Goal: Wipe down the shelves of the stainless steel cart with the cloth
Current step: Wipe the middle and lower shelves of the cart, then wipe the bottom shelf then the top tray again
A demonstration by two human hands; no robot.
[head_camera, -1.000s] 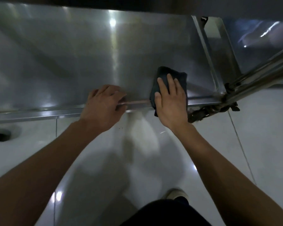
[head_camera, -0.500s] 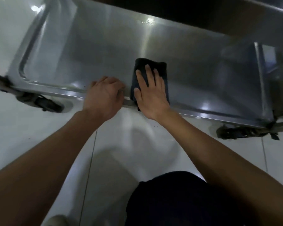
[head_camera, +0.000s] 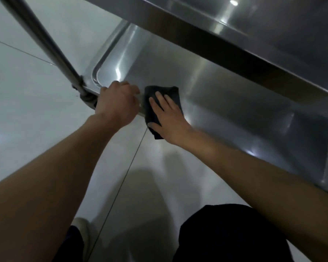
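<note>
Risk at the lip of the bottom shelf, with the cloth half off the steel.

Cloth lies flat under the spread fingers of the right hand, on the near edge of the lower shelf; its near corner hangs past the lip toward the floor, so a pull toward the body could drag it off, and pressing on the overhang would likely fold it instead of wiping. Just left of that hand, almost touching the cloth, the left hand is closed over the shelf rim beside the corner post; if that grip loosens, the cart may roll. Compared with half a second ago, both hands now sit near the shelf's left corner, and the upper shelf fills the top of the view.
</note>
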